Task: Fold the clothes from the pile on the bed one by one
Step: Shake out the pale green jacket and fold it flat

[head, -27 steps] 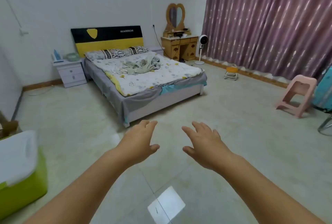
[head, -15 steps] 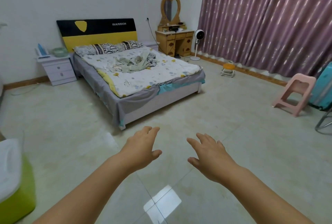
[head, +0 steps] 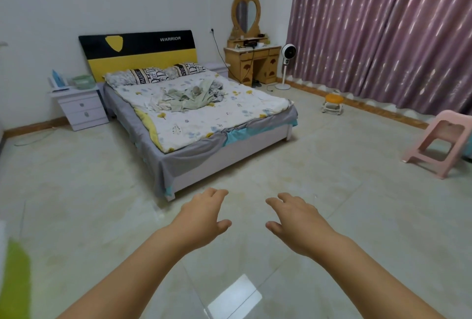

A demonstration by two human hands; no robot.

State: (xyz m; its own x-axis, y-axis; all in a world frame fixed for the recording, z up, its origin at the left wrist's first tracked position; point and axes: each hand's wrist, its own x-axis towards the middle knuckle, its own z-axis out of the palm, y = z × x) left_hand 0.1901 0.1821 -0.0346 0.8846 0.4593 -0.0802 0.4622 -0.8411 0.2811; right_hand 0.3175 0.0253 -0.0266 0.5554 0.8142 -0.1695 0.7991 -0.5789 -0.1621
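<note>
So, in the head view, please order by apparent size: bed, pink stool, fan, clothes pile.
1. bed
2. pink stool
3. clothes pile
4. fan

The stool stands nearer the camera, so its rank over the pile is unsure.

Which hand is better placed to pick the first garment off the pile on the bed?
Neither yet. Left hand and right hand are both open, empty, level over the floor, far from the clothes pile. The left is marginally nearer the bed's foot corner.

Pink stool (head: 440,141) near purple curtain (head: 383,32)
</note>
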